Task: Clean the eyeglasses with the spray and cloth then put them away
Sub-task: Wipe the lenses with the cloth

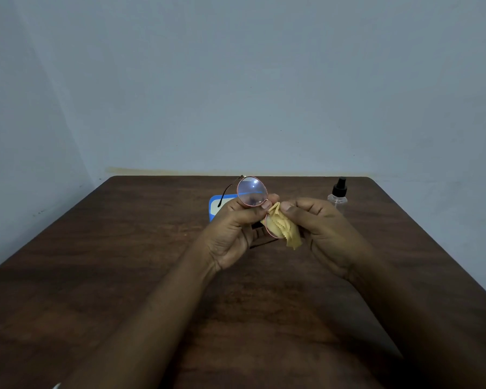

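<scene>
The eyeglasses (pixel 252 191), round lenses in a thin pink metal frame, are held up over the middle of the table and turned on end. My left hand (pixel 233 228) pinches them at the bridge, with one lens above my fingers. My right hand (pixel 323 228) pinches a yellow cloth (pixel 285 230) around the lower lens, which shows only partly through the folds. A blue glasses case (pixel 218 204) lies on the table behind my left hand, mostly hidden. The clear spray bottle (pixel 338 196) with a black nozzle stands upright at the back right.
The dark wooden table (pixel 124 262) ends at a pale blue wall along its far edge. Its right edge runs diagonally down past the spray bottle. A small white object (pixel 57 385) shows at the bottom left.
</scene>
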`<state>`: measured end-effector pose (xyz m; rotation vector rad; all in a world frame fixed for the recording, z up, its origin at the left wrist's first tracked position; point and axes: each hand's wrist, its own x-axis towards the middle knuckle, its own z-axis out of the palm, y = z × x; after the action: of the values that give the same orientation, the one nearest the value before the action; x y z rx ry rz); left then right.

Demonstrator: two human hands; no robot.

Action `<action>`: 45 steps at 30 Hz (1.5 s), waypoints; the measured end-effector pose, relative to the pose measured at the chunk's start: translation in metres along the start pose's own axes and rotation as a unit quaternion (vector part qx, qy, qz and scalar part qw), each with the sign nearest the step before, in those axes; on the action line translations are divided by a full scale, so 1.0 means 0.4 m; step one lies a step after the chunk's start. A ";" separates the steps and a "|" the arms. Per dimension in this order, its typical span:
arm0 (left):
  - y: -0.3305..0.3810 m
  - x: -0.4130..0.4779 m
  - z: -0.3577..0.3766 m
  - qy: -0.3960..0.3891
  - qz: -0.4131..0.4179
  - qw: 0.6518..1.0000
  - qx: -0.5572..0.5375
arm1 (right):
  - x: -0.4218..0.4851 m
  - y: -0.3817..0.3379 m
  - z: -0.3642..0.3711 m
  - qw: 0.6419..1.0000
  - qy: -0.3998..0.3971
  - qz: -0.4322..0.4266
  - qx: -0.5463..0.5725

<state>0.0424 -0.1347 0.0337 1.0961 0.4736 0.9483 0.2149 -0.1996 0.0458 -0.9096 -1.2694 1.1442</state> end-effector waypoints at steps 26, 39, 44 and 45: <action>-0.010 -0.001 0.004 -0.002 -0.002 1.000 -0.004 | 0.004 0.004 -0.013 1.000 -0.019 -0.019 -0.015; -0.014 -0.005 0.015 -0.006 0.014 1.000 -0.002 | -0.002 -0.006 -0.008 0.999 -0.032 0.001 -0.015; -0.008 -0.004 0.013 -0.006 0.008 1.000 -0.016 | -0.004 -0.007 0.000 0.999 -0.023 -0.018 -0.012; -0.007 -0.002 0.013 -0.003 0.008 1.000 -0.019 | -0.003 -0.007 0.000 0.999 -0.020 -0.018 -0.018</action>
<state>0.0468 -0.1386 0.0331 1.0688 0.4399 0.9632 0.2152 -0.2016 0.0484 -0.8899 -1.3369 1.1186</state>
